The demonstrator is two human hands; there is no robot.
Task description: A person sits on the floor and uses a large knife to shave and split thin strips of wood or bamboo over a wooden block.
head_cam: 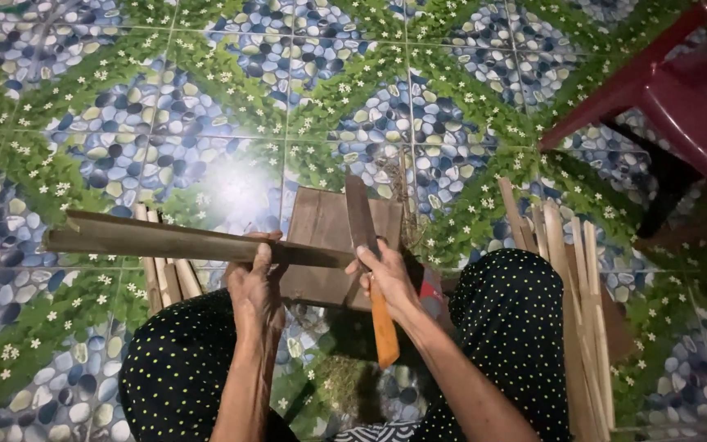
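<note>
Our left hand [257, 282] fingers clasp the bamboo slat [182, 239], long axis leftward; our right hand [386, 278] fingers grip the knife [363, 225] at its near end.

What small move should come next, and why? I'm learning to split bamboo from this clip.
Probably press the knife a little further into the bamboo. The left hand holds the piece level over the wooden block, and the right hand has the blade set at its end, so the cut looks barely begun. How deep the blade sits I cannot tell.
</note>
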